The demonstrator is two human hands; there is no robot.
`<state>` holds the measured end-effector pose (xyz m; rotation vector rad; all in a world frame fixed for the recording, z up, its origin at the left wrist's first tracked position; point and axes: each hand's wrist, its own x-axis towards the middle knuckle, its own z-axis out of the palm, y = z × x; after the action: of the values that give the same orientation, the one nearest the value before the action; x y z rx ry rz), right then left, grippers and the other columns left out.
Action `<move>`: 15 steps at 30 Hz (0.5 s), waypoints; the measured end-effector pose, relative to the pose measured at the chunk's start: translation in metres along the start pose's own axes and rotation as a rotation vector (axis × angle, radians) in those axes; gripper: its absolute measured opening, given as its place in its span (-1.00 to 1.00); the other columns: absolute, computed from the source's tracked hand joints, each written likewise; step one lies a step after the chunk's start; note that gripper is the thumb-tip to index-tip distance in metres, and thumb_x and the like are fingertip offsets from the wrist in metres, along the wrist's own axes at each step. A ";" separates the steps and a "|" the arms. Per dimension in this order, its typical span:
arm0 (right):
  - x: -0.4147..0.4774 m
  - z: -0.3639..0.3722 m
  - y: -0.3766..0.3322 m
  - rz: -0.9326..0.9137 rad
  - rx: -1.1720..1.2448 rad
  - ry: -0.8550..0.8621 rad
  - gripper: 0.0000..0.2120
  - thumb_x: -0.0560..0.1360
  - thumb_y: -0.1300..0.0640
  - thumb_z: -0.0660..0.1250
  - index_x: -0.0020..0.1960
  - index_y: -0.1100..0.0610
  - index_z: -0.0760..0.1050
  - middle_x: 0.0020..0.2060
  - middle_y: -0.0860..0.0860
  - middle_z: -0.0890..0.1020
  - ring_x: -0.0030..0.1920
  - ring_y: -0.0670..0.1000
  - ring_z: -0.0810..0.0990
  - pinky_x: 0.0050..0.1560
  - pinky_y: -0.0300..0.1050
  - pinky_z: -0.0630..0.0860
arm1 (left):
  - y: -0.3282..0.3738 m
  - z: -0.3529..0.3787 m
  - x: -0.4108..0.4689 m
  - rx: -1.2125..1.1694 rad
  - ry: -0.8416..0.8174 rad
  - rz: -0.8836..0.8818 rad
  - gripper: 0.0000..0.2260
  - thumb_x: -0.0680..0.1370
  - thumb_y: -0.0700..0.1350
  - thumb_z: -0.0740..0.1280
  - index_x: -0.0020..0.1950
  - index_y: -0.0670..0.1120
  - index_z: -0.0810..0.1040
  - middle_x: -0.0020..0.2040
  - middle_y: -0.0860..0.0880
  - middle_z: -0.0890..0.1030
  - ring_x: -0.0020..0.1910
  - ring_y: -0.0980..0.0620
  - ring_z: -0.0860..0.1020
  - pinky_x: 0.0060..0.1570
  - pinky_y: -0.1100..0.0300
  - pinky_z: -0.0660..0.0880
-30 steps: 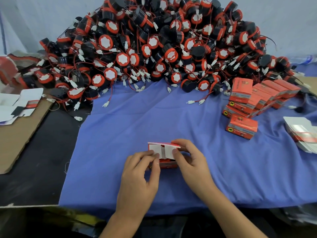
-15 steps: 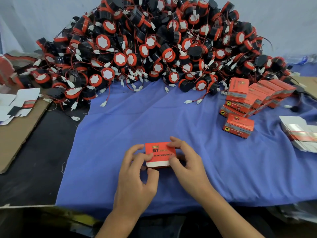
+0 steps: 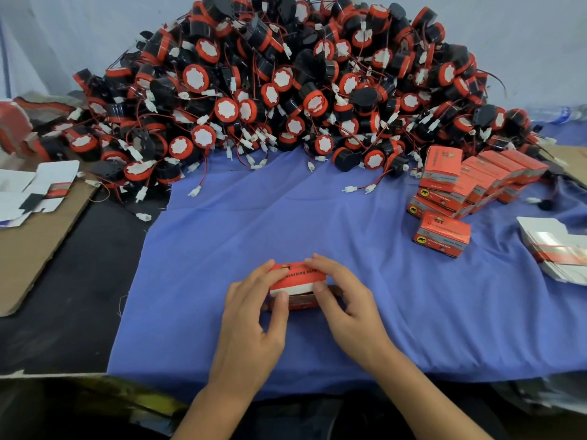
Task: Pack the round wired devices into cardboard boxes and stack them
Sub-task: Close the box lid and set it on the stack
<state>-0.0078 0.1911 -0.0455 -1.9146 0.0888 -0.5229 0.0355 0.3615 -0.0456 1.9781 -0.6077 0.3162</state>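
On dark bench (image 3: 63,312), middle to right: blue fabric cloth (image 3: 286,217).
Along far edge of cloth, spilling left onto bench: heap of round black-and-orange wired devices (image 3: 286,90).
Right, before heap: rows of closed orange cardboard boxes (image 3: 495,173).
Just in front of rows: lone orange cardboard box (image 3: 441,233).
Far right: pile of flat white carton blanks (image 3: 556,249).
Left edge: brown corrugated cardboard sheet (image 3: 28,249), with unfolded white blanks (image 3: 31,192) on it.
Near front of cloth, centre: held orange cardboard box (image 3: 297,276), in grip of left hand (image 3: 251,315) on its left and right hand (image 3: 346,300) on its right.

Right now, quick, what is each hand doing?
Left hand: closed, gripping the orange box at its left end.
Right hand: closed, pinching the same box, thumb on its front flap.
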 end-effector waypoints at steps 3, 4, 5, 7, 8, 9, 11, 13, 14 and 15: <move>0.000 0.001 -0.001 -0.034 -0.014 0.014 -0.69 0.65 0.13 0.26 0.29 -0.21 0.55 0.31 -0.30 0.57 0.44 -0.04 0.49 0.28 0.13 0.56 | 0.001 0.000 0.002 -0.028 0.035 -0.009 -0.79 0.61 -0.07 0.34 0.23 0.05 0.65 0.33 0.20 0.58 0.15 0.08 0.56 0.08 0.31 0.51; -0.001 0.001 0.001 -0.039 -0.014 0.017 -0.70 0.64 0.14 0.28 0.27 -0.17 0.58 0.32 -0.28 0.57 0.44 -0.05 0.48 0.28 0.13 0.57 | 0.001 0.001 0.002 -0.023 0.048 -0.002 -0.80 0.60 -0.09 0.35 0.20 0.02 0.67 0.32 0.16 0.59 0.13 0.09 0.56 0.06 0.30 0.51; -0.001 0.000 0.002 -0.042 -0.018 0.022 -0.71 0.63 0.16 0.29 0.25 -0.13 0.60 0.34 -0.23 0.56 0.44 -0.06 0.49 0.28 0.13 0.57 | 0.000 0.001 0.001 -0.012 0.060 0.007 -0.80 0.58 -0.11 0.37 0.17 0.00 0.68 0.32 0.13 0.60 0.09 0.08 0.57 0.04 0.31 0.52; -0.002 0.000 0.003 -0.053 -0.033 0.039 -0.72 0.60 0.18 0.31 0.23 -0.06 0.64 0.39 -0.15 0.53 0.43 -0.07 0.50 0.28 0.05 0.57 | -0.001 0.002 0.000 0.010 0.077 0.024 -0.81 0.55 -0.16 0.38 0.13 -0.04 0.70 0.32 0.08 0.61 0.05 0.05 0.59 0.02 0.33 0.52; -0.003 0.000 0.004 -0.062 -0.042 0.047 -0.73 0.59 0.19 0.32 0.21 -0.05 0.65 0.41 -0.13 0.52 0.42 -0.07 0.50 0.26 -0.03 0.57 | -0.002 0.003 -0.001 0.016 0.087 0.027 -0.81 0.54 -0.17 0.37 0.11 -0.05 0.70 0.31 0.08 0.61 0.06 0.05 0.59 0.01 0.30 0.54; -0.004 0.000 0.003 -0.074 -0.053 0.055 -0.72 0.57 0.19 0.32 0.20 -0.05 0.65 0.41 -0.12 0.51 0.42 -0.08 0.50 0.24 -0.12 0.57 | -0.002 0.004 -0.001 0.025 0.099 0.028 -0.81 0.53 -0.18 0.37 0.09 -0.06 0.71 0.31 0.07 0.62 0.08 0.05 0.59 0.00 0.25 0.57; -0.004 0.000 0.002 -0.108 -0.092 0.072 -0.70 0.56 0.23 0.34 0.21 -0.03 0.66 0.40 -0.08 0.50 0.40 -0.09 0.51 0.18 -0.28 0.54 | -0.003 0.006 -0.002 0.057 0.132 0.035 -0.81 0.51 -0.18 0.40 0.08 -0.08 0.72 0.30 0.04 0.63 0.08 0.01 0.59 -0.02 0.12 0.62; -0.005 0.001 0.001 -0.158 -0.162 0.102 -0.70 0.56 0.29 0.37 0.22 0.02 0.67 0.33 -0.03 0.53 0.34 -0.10 0.54 0.17 -0.35 0.50 | -0.004 0.009 -0.003 0.097 0.165 0.069 -0.82 0.52 -0.16 0.41 0.09 -0.09 0.72 0.27 0.00 0.63 0.09 0.00 0.59 0.06 0.14 0.60; -0.006 0.002 0.001 -0.189 -0.209 0.129 -0.71 0.56 0.30 0.38 0.22 0.05 0.67 0.28 -0.02 0.54 0.29 -0.10 0.57 0.18 -0.36 0.48 | -0.005 0.011 -0.003 0.118 0.179 0.092 -0.82 0.53 -0.14 0.40 0.09 -0.10 0.72 0.25 -0.01 0.63 0.10 0.01 0.57 0.13 0.22 0.55; -0.006 0.002 0.001 -0.222 -0.256 0.160 -0.73 0.56 0.30 0.40 0.20 0.08 0.68 0.21 -0.02 0.56 0.23 -0.09 0.59 0.18 -0.35 0.48 | -0.005 0.012 -0.003 0.142 0.189 0.114 -0.81 0.56 -0.11 0.38 0.10 -0.11 0.72 0.22 -0.01 0.62 0.10 0.03 0.54 0.19 0.31 0.47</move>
<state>-0.0125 0.1945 -0.0491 -2.1423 0.0475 -0.8482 0.0350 0.3540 -0.0565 2.0229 -0.5906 0.6245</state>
